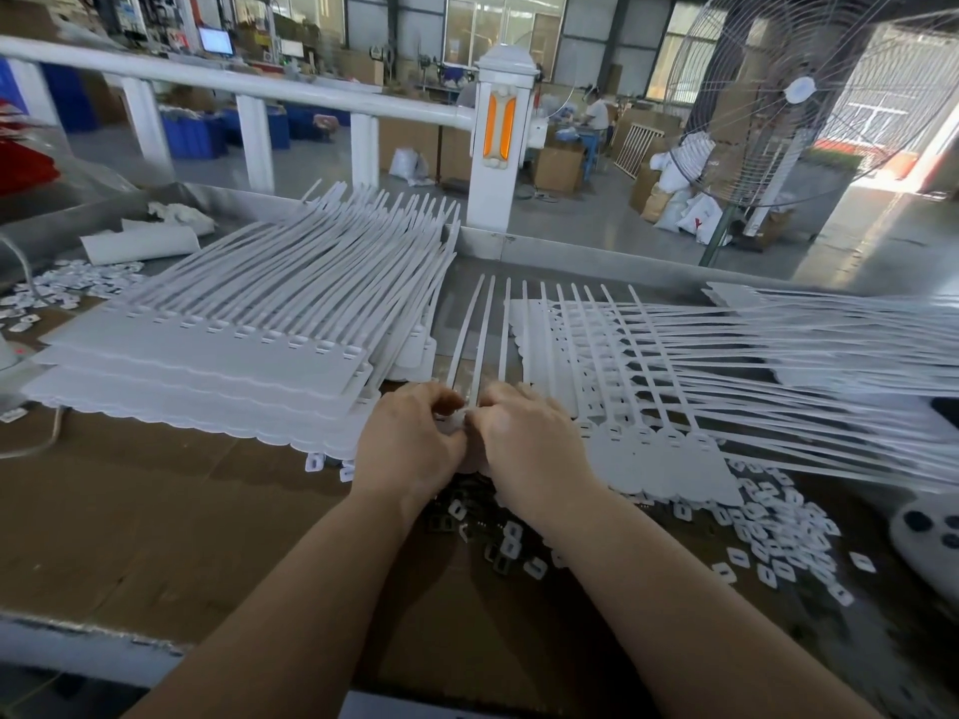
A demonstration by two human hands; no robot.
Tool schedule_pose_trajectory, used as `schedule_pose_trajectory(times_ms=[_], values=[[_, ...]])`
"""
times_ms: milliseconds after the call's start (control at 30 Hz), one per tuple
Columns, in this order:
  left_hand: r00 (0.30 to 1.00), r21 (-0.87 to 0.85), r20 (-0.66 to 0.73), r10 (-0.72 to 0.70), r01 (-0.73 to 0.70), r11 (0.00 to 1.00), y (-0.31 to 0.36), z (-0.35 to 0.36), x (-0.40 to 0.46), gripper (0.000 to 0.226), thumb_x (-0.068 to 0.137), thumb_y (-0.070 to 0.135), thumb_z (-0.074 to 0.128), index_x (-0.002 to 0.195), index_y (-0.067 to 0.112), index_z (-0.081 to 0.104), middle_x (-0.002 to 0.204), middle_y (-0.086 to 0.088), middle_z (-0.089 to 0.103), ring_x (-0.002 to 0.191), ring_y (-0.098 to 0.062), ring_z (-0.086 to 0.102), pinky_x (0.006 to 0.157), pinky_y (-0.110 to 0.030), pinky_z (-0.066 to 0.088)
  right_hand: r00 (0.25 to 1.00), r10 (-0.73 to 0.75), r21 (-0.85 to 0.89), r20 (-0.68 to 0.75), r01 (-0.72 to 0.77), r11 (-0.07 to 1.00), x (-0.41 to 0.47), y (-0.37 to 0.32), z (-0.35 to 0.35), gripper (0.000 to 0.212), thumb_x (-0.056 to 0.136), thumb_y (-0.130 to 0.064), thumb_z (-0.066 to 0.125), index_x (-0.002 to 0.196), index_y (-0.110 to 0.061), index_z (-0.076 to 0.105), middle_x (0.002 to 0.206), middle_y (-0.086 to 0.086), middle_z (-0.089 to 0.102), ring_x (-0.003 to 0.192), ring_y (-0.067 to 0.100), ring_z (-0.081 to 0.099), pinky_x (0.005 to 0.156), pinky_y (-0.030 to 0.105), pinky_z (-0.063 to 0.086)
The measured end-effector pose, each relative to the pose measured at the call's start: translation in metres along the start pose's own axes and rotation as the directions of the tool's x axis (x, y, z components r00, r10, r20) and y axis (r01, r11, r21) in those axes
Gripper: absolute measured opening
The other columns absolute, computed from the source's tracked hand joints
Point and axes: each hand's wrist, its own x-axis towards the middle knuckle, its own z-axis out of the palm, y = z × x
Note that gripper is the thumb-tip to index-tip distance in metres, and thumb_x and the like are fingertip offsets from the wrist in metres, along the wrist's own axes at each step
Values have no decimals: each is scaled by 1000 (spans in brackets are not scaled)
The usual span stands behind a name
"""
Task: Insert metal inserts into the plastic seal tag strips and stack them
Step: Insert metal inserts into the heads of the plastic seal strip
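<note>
A white plastic seal tag strip (648, 448) with several long tails lies in front of me, its left end under my hands. My left hand (410, 443) and my right hand (519, 438) meet over that end, fingers curled and pinching at one tag head; what they pinch is hidden. A tall stack of white strips (218, 355) lies at the left. More strips (830, 345) fan out at the right. Dark metal inserts (467, 511) lie under my wrists, mixed with small white caps (778, 537).
Brown cardboard (155, 511) covers the metal-edged table. More small white pieces (67, 288) lie at the far left beside a curled white sheet (140, 243). A white rail and post (498, 147) stand behind the table. A large fan (799, 90) stands at the right. A white device (929, 537) sits at the right edge.
</note>
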Motion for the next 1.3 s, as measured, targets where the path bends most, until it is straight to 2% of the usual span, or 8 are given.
schedule_pose_trajectory(times_ms=[133, 333, 533, 800, 900, 1000, 1100, 1300], values=[[1000, 5, -1, -11, 11, 1000, 0, 0, 0, 27, 78, 19, 68, 104, 17, 66, 102, 4, 66, 88, -3, 50, 75, -8, 32, 990, 142, 234, -20, -133, 963, 2, 4, -1, 24, 87, -6, 56, 107, -14, 68, 107, 4, 58, 104, 19, 51, 86, 26, 41], [1000, 13, -7, -9, 9, 1000, 0, 0, 0, 27, 78, 20, 69, 105, 17, 66, 102, 4, 66, 84, 0, 47, 72, -4, 29, 975, 216, 319, -58, -187, 929, 6, 5, -3, 24, 89, -4, 53, 97, -15, 72, 97, 5, 63, 90, 22, 59, 76, 35, 50], [1000, -1, -5, -20, 20, 1000, 1, 0, 0, 26, 77, 17, 69, 103, 18, 67, 101, 5, 66, 83, 0, 48, 70, -6, 31, 972, 230, 239, -44, -213, 947, 16, 4, 0, 18, 90, -14, 54, 99, -17, 70, 100, 4, 60, 92, 23, 58, 78, 36, 50], [1000, 4, -15, -12, 12, 1000, 2, -1, -1, 24, 79, 18, 67, 104, 18, 67, 100, 5, 67, 82, 0, 48, 71, -4, 29, 983, 118, 77, -143, -107, 991, 18, 7, 10, 16, 92, -9, 47, 106, -10, 56, 106, 2, 54, 100, 17, 52, 76, 24, 40], [1000, -2, -8, -22, 22, 1000, 2, -1, 0, 23, 80, 16, 65, 103, 17, 68, 101, 3, 68, 87, -6, 55, 72, -5, 30, 984, 75, 37, -164, -69, 997, 15, 4, 11, 18, 93, -8, 44, 107, -6, 56, 109, 7, 55, 103, 20, 52, 79, 27, 41], [1000, 1, -3, -28, 28, 1000, 3, -1, 0, 23, 80, 16, 65, 103, 17, 68, 101, 2, 68, 92, -9, 57, 74, -9, 32, 980, 26, -17, -199, -30, 999, 13, 0, 8, 13, 86, -2, 52, 96, -1, 60, 99, 12, 60, 93, 25, 59, 73, 31, 46], [1000, 7, 8, -29, 29, 1000, 3, -1, -1, 22, 81, 18, 64, 103, 18, 67, 102, 3, 67, 95, -10, 55, 78, -13, 34, 996, 5, -3, -91, -5, 1000, 11, 3, 8, 21, 93, -11, 42, 108, -5, 56, 111, 8, 54, 104, 22, 50, 81, 29, 41], [1000, -2, 11, -28, 28, 1000, 3, -2, -1, 23, 80, 17, 64, 103, 18, 67, 101, 3, 66, 89, -6, 51, 76, -13, 33, 999, -40, -61, -29, 38, 997, 10, 8, 6, 24, 94, -19, 42, 107, -10, 60, 111, 2, 52, 105, 18, 46, 76, 26, 39]])
